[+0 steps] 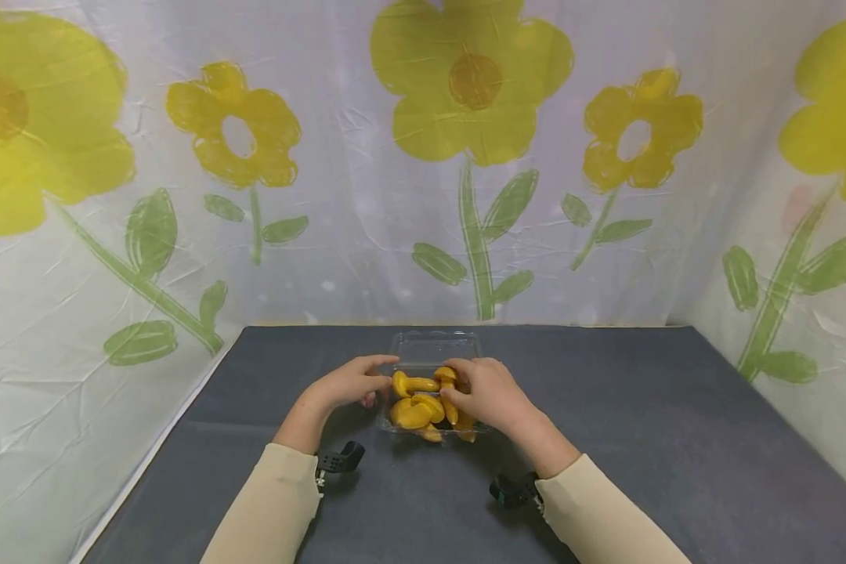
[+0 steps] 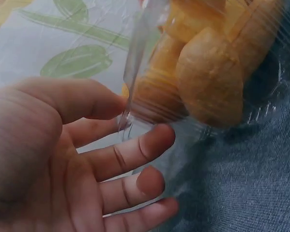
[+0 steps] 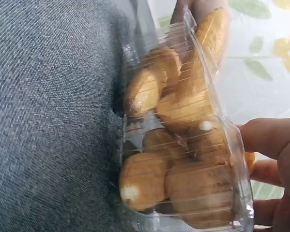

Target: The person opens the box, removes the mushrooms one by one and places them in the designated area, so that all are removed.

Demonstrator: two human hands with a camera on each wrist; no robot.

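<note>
A clear plastic box with a raised lid holds several yellow-orange mushrooms. At its left side is my left hand, fingers spread and fairly straight; the thumb tip touches the rim in the left wrist view. My right hand reaches over the right side and pinches an upright-lying mushroom between thumb and fingers. Through the box wall, the right wrist view shows mushrooms at the bottom; most of the pinched one is hidden there.
The box stands on a dark cloth-covered table, toward its far edge. Behind and beside it hangs a pale curtain with yellow flowers. Black straps are at both wrists.
</note>
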